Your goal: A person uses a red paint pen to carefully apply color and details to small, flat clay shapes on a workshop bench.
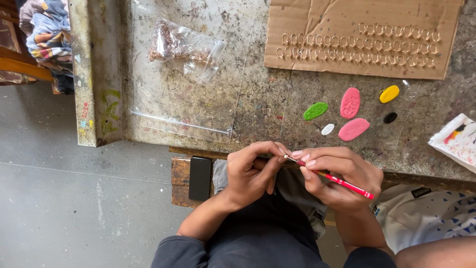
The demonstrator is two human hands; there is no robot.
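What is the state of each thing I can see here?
Left hand: closed on something small, hidden.
Right hand: grip closed on red tool, tip at the left fingers.
Plastic bag: lying flat, filled.
Clay pieces: flat, apart, on table.
Cardboard: flat, rows of small hooks.
Phone: face down.

Soft even daylight, faint shadows, sharp focus, no glare.

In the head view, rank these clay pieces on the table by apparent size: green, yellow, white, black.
1. green clay piece
2. yellow clay piece
3. white clay piece and black clay piece look about alike; too close to rank.

All lie on the same tabletop, so nearness distorts little.
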